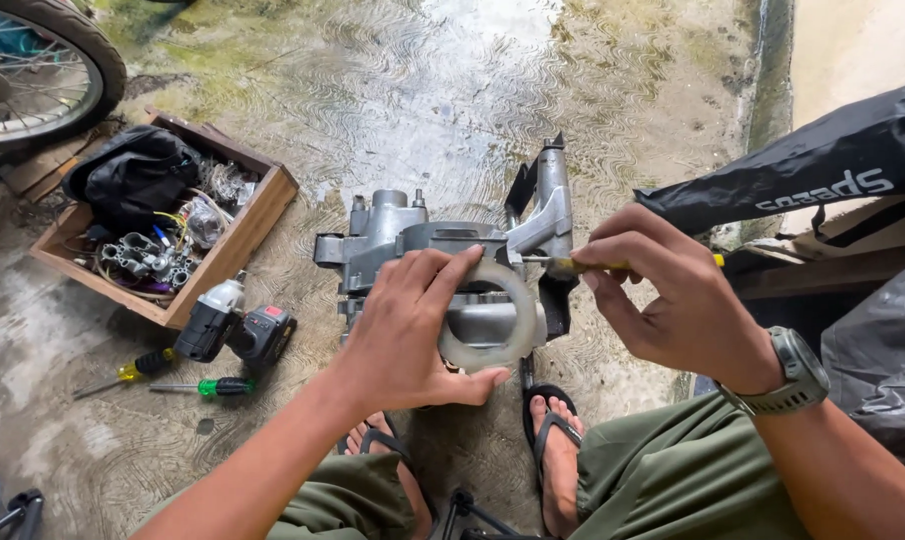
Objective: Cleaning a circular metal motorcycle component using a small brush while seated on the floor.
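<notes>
A grey metal engine casing [393,235] stands on the concrete floor between my sandalled feet. My left hand [413,330] grips a whitish ring-shaped part [518,300] and holds it against the casing's front. My right hand [673,300] pinches a small yellow-handled screwdriver [583,264], whose thin shaft points left and meets the ring's upper edge. A grey watch sits on my right wrist.
A wooden box [258,215] of metal parts and a black bag lies at the left. A cordless drill [238,325] and two screwdrivers [208,386] lie beside it. A bicycle wheel [43,75] is at top left. Black plastic sheeting [823,165] hangs at the right.
</notes>
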